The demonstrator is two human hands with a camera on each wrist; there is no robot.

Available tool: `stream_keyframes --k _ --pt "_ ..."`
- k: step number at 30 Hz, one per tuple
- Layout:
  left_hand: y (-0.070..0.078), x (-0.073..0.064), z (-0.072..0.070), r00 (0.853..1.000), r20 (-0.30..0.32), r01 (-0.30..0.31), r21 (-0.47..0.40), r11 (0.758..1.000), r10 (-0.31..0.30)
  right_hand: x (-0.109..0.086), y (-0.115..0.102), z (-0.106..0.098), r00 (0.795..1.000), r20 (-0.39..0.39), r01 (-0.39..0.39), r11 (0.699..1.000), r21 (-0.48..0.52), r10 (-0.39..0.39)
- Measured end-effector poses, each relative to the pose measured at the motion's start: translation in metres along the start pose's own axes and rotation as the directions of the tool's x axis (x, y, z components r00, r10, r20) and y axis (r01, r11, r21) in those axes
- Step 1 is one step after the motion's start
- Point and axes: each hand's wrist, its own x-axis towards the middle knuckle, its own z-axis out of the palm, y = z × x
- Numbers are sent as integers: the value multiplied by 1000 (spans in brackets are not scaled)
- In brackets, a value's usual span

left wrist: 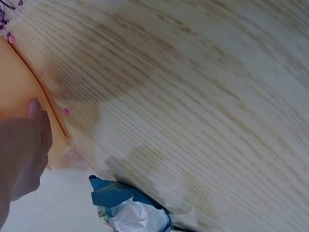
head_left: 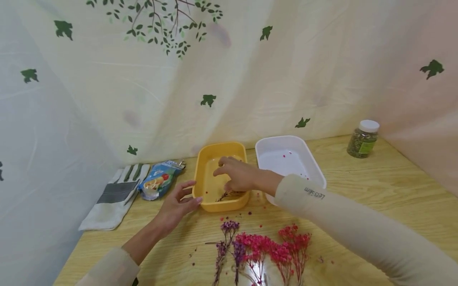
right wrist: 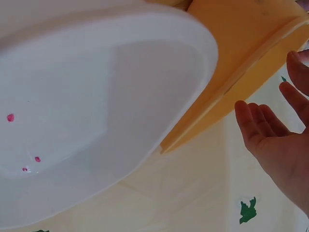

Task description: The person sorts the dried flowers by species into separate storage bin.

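Observation:
In the head view, my left hand (head_left: 176, 208) rests at the left side of a yellow plastic basin (head_left: 200, 171), thumb and fingertips right at its rim. The left wrist view has its fingers lying along the orange-looking basin wall (left wrist: 21, 87). My right hand (head_left: 240, 174) reaches over the basin with fingers spread and loosely bent. Below its thumb, a dark dried flower sprig (head_left: 224, 195) lies in the near end of the basin, partly covered by the hand. No object shows between the right hand's fingers (right wrist: 263, 121) in the right wrist view.
A white basin (head_left: 275, 157) with a few pink bits stands to the right. Purple dried flowers (head_left: 229, 227) and pink ones (head_left: 255, 242) lie in front. Gloves (head_left: 116, 194) and a blue packet (head_left: 161, 178) are at left, a lidded jar (head_left: 363, 140) at far right.

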Motion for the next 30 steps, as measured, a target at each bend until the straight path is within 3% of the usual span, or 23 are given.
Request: stream_keyframes --k 8,15,24,30 --pt "4 -2 0 1000 4 7 9 1000 -7 -12 -12 -8 996 -76 66 989 131 -56" --pt "4 -1 2 1000 2 12 25 1000 -12 -35 -27 -9 988 -122 131 939 318 -97" --pt "3 -1 4 1000 -12 14 23 1000 -14 -58 -39 2 986 -99 166 870 465 -135" --pt "4 -1 3 1000 -21 18 37 999 -18 -67 -45 22 991 -28 130 870 475 -132"
